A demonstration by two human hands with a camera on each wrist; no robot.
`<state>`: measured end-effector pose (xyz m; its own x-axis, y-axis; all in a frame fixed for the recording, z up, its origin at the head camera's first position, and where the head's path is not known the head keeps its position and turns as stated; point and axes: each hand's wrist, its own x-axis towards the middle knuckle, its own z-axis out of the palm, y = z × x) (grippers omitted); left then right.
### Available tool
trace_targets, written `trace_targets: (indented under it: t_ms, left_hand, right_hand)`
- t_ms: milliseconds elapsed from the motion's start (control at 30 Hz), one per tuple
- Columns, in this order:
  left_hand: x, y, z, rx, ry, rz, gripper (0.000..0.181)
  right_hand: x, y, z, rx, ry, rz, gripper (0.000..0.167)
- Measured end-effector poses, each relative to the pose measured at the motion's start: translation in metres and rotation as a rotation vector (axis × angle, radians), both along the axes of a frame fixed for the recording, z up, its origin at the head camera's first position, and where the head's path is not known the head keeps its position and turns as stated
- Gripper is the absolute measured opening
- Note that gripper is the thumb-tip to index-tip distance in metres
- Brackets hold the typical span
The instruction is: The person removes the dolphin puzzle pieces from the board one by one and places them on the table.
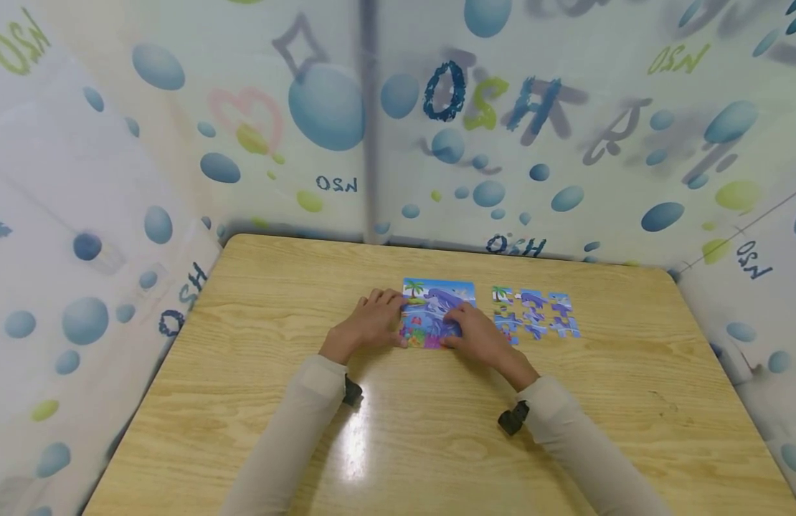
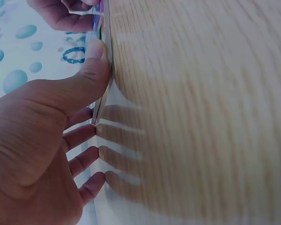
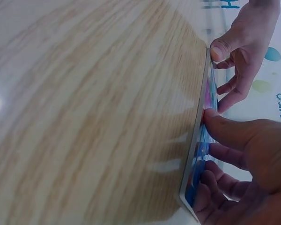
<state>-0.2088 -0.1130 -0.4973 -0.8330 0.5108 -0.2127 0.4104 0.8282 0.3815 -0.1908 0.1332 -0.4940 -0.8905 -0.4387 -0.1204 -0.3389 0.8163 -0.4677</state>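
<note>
A flat jigsaw puzzle board [image 1: 430,292] with a dolphin, palm tree and sea picture lies on the wooden table. My left hand [image 1: 372,321] rests at its left edge. In the left wrist view, the left thumb [image 2: 96,51] presses at the board's near edge, with the other fingers spread and their tips down. Over the board's lower right part, my right hand [image 1: 480,334] touches the picture with bent fingers. In the right wrist view, the right thumb [image 3: 213,119] lies on the near edge. Whether a separate piece is under these fingertips is hidden.
Several loose puzzle pieces [image 1: 533,315] lie in spaced rows right of the board, partly behind the right hand. The wooden table [image 1: 424,444] meets patterned cloth walls [image 1: 411,172] at the back and sides. A small dark camera [image 1: 513,419] sits on the right wrist.
</note>
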Motion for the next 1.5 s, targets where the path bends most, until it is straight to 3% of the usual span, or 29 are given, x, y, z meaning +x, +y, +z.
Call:
trace_targets:
  t_ms: [267, 667, 900, 1500]
  left_hand:
    - [0.0, 0.001, 0.002, 0.003, 0.001, 0.013, 0.087]
    - [0.0, 0.002, 0.0, 0.0, -0.005, 0.005, 0.088]
    - [-0.001, 0.002, -0.002, 0.008, -0.001, -0.003, 0.086]
    - [0.0, 0.001, 0.002, 0.02, -0.019, -0.001, 0.086]
  right_hand:
    - [0.0, -0.003, 0.0, -0.002, -0.005, -0.036, 0.033]
    - [0.003, 0.003, 0.002, -0.134, 0.021, -0.041, 0.017]
    - [0.005, 0.017, 0.004, -0.319, -0.116, -0.157, 0.015]
    - [0.011, 0.087, 0.002, -0.401, -0.205, -0.256, 0.023]
